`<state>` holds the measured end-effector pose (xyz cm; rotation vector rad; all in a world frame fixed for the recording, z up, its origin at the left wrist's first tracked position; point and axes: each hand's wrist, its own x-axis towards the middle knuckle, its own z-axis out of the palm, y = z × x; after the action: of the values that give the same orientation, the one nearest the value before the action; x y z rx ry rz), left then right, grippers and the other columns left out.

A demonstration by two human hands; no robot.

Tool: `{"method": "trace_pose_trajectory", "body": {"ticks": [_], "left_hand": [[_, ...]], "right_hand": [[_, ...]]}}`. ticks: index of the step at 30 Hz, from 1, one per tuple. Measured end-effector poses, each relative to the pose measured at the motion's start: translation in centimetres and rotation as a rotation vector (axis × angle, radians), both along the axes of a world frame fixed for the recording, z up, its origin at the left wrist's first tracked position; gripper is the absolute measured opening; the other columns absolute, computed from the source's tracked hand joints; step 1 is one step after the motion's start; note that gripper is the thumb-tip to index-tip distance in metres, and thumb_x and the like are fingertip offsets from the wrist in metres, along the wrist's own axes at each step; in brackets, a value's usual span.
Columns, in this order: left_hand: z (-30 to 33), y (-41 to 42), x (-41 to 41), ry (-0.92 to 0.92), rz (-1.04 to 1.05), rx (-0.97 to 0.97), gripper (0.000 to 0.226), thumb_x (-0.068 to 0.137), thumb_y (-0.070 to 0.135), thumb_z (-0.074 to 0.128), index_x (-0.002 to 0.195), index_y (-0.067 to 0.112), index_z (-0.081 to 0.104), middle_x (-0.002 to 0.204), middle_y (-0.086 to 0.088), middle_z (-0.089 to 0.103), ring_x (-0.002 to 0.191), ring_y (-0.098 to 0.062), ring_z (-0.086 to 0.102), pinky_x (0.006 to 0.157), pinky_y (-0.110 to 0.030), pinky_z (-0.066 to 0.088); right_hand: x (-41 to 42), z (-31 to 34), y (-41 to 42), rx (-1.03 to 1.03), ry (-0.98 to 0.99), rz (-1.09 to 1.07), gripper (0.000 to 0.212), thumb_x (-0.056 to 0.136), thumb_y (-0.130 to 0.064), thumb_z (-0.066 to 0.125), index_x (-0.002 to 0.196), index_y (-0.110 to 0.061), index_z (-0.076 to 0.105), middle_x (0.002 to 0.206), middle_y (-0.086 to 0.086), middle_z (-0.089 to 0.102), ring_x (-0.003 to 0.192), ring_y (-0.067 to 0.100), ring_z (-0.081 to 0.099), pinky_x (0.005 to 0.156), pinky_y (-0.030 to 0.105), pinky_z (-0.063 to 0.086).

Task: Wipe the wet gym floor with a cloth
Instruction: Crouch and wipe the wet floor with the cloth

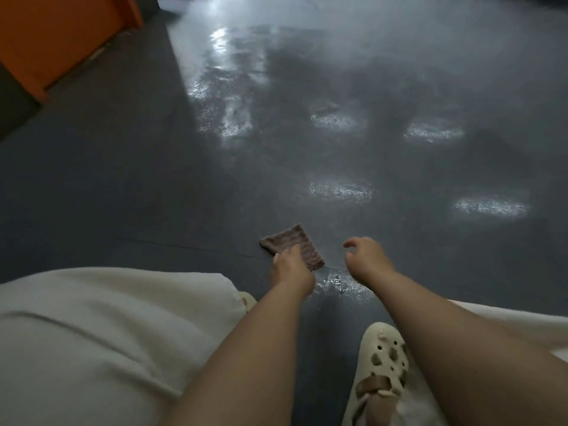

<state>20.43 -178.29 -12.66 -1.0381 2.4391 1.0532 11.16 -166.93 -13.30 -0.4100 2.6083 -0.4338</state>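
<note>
Brown cloth [292,246] on wet floor [307,149], left hand [292,265] grip pinching it; right hand [367,256] grip loose, holding nothing.

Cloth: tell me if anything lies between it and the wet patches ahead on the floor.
Nothing visible does. The left hand holds the cloth at its near edge on the dark floor; only bare floor shows between it and the shiny wet patches ahead. The right hand hovers beside it, holding nothing.

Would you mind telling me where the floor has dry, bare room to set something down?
Dry floor runs left of the cloth, up toward the orange panel. Wet sheen lies ahead and right. It is crowded around both hands, the left hand and right hand, near the clog.
</note>
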Motion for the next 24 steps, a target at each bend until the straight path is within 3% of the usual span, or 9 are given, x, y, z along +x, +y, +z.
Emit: {"method": "trace_pose_trajectory", "body": {"ticks": [4, 11, 17, 24], "left_hand": [[-1.8, 0.1, -1.2, -0.048, 0.0, -0.044, 0.063, 0.09, 0.016, 0.054, 0.147, 0.019, 0.027, 0.148, -0.008, 0.031, 0.138, -0.027, 0.025, 0.112, -0.034, 0.028], [-6.9, -0.7, -3.6, -0.152, -0.121, -0.118, 0.071, 0.098, 0.021, 0.049, 0.152, 0.027, 0.003, 0.157, -0.013, -0.015, 0.146, -0.028, -0.009, 0.117, -0.036, 0.007], [-12.0, -2.0, -6.6, -0.171, -0.186, -0.223, 0.07, 0.099, 0.015, 0.041, 0.151, 0.017, -0.006, 0.154, -0.019, -0.021, 0.144, -0.032, -0.014, 0.117, -0.039, -0.001], [-17.0, -1.7, -9.1, -0.271, -0.489, -0.386, 0.072, 0.1, 0.034, 0.027, 0.145, 0.015, -0.025, 0.148, -0.024, -0.032, 0.136, -0.043, -0.029, 0.106, -0.056, -0.021]], "right_hand": [[-1.1, -1.9, -0.6, 0.018, -0.064, 0.004, 0.04, 0.092, -0.008, 0.042, 0.129, -0.014, 0.056, 0.137, 0.013, 0.047, 0.126, 0.031, 0.044, 0.102, 0.034, 0.038], [-2.2, -5.7, -3.7, 0.01, -0.122, 0.001, 0.038, 0.092, -0.008, 0.044, 0.127, -0.012, 0.057, 0.136, 0.013, 0.049, 0.125, 0.031, 0.044, 0.103, 0.038, 0.039], [-4.2, -9.3, -6.1, 0.074, -0.095, 0.002, 0.039, 0.091, -0.009, 0.043, 0.128, -0.015, 0.055, 0.135, 0.01, 0.049, 0.127, 0.028, 0.041, 0.103, 0.036, 0.037], [-5.5, -13.7, -9.0, 0.022, 0.117, -0.049, 0.031, 0.094, -0.016, 0.041, 0.118, -0.009, 0.059, 0.128, 0.01, 0.05, 0.119, 0.029, 0.04, 0.096, 0.036, 0.033]]}}
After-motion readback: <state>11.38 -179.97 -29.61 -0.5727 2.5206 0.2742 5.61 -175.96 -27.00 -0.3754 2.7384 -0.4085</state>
